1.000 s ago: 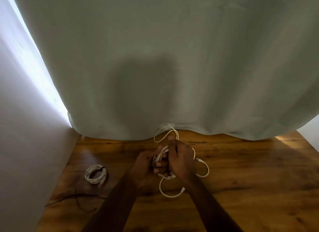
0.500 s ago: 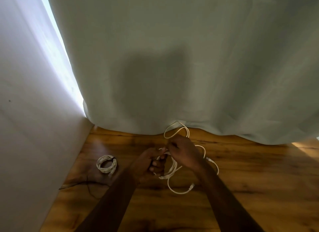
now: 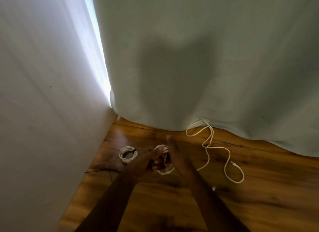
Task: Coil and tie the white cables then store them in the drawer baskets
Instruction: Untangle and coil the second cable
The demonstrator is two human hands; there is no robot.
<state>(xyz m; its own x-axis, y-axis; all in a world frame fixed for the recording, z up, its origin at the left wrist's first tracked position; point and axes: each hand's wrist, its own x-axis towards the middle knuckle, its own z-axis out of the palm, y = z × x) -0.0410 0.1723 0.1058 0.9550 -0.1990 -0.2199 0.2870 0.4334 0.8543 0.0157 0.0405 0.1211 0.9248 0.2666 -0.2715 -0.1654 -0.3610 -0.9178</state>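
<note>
Both hands [image 3: 159, 160] grip a white cable coil [image 3: 164, 169].

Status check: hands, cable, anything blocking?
Both hands, left hand and right hand, hold the half-wound coil. Loose tail trails right. Tied coil left. Nothing blocking.
</note>
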